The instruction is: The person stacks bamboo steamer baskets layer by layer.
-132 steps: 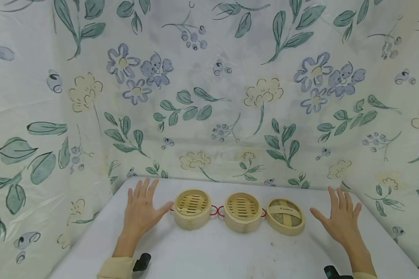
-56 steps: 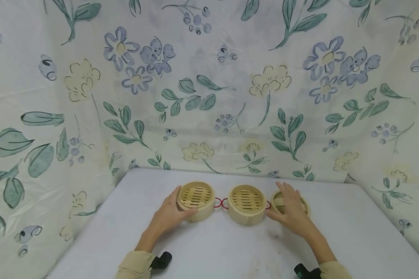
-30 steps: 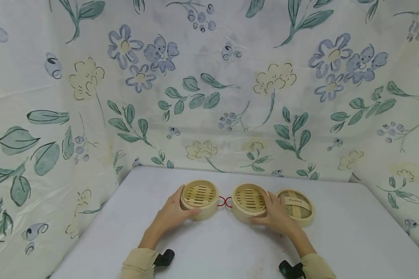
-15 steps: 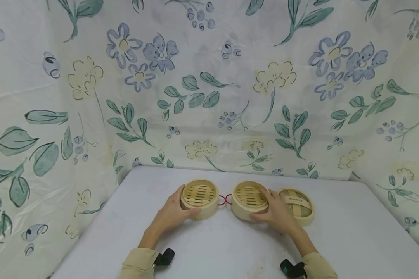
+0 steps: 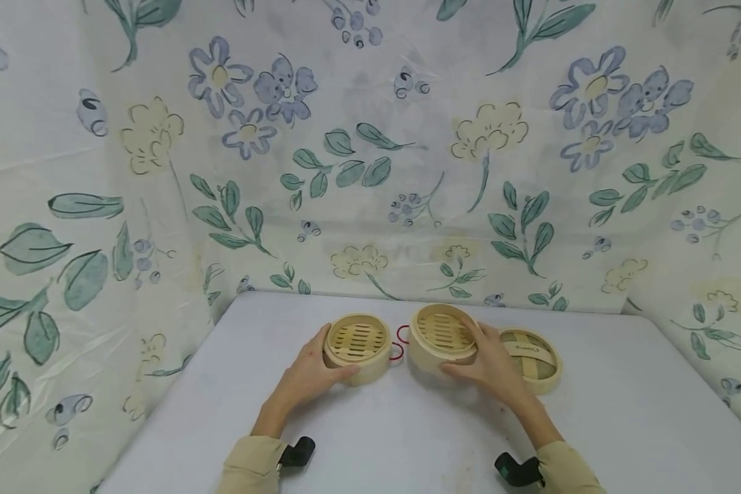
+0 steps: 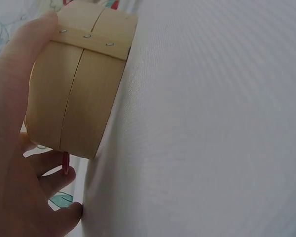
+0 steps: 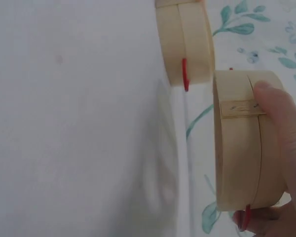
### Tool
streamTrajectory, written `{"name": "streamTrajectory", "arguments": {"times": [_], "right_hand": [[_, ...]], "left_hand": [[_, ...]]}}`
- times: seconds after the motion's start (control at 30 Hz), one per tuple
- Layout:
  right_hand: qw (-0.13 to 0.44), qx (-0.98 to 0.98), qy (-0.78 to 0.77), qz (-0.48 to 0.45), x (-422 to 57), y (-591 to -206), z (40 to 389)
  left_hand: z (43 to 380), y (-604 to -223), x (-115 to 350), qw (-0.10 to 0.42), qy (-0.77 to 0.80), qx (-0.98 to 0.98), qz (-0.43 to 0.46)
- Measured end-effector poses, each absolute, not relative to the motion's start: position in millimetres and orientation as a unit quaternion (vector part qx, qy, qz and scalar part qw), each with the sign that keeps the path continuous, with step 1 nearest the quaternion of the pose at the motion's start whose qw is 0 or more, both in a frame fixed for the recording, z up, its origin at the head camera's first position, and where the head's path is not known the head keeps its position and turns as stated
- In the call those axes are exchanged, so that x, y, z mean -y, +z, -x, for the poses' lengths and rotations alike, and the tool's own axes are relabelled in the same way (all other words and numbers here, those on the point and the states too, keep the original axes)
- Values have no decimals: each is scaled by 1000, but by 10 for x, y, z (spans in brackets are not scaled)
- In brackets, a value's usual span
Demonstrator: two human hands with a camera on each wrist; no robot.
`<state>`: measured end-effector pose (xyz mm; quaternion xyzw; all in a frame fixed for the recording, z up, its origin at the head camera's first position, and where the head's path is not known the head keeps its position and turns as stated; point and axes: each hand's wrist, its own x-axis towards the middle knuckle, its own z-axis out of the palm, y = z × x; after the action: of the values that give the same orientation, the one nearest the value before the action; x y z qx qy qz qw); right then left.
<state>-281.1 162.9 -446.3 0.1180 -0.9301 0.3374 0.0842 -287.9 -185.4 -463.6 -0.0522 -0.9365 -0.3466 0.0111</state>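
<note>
My left hand [image 5: 309, 376] grips the left side of a round bamboo steamer basket [image 5: 359, 367], thumb at its front; the basket sits on the white table. In the left wrist view the fingers reach round the basket wall [image 6: 74, 94] near a red loop handle [image 6: 65, 162]. My right hand [image 5: 497, 370] holds a second bamboo steamer basket [image 5: 429, 353] by its right side. The right wrist view shows this basket [image 7: 239, 148] raised off the table, thumb against its wall. Both have slotted bases facing up. Beside the right hand lies a woven bamboo lid [image 5: 534, 357], partly covered.
The white table [image 5: 395, 439] meets a floral cloth [image 5: 370, 137] hanging at its back and sides. Black wrist cameras [image 5: 519, 470] are strapped at both sleeves.
From beside the baskets, both hands came in and took hold of one each. The right hand passed over the lid first, then raised the middle basket; its red handle is now above the left one's.
</note>
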Motion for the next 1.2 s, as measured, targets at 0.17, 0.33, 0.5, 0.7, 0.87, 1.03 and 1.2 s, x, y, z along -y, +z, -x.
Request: {"name": "streamTrajectory", "arguments": {"times": [0.17, 0.33, 0.5, 0.7, 0.87, 1.03, 1.2], "right_hand": [[82, 928, 342, -125, -1469, -4365, 2843], [91, 923, 348, -135, -1305, -4290, 2884], [89, 920, 358, -134, -1119, -4266, 2911], [95, 921, 351, -138, -869, -4272, 2942], [93, 921, 347, -152, -665, -4249, 2968], [96, 922, 341, -154, -537, -4210, 2984], [93, 919, 346, -166, -397, -4205, 3011]], "left_hand": [[2895, -4650, 1852, 16, -350, 935, 55], [2909, -4658, 1838, 18, -356, 932, 57], [2905, -4644, 1827, 16, -363, 930, 57], [2899, -4614, 1849, 14, -365, 929, 51], [2892, -4622, 1897, 23, -364, 930, 52], [2916, -4647, 1877, 32, -374, 925, 64], [2907, -4640, 1884, 41, -383, 920, 69]]}}
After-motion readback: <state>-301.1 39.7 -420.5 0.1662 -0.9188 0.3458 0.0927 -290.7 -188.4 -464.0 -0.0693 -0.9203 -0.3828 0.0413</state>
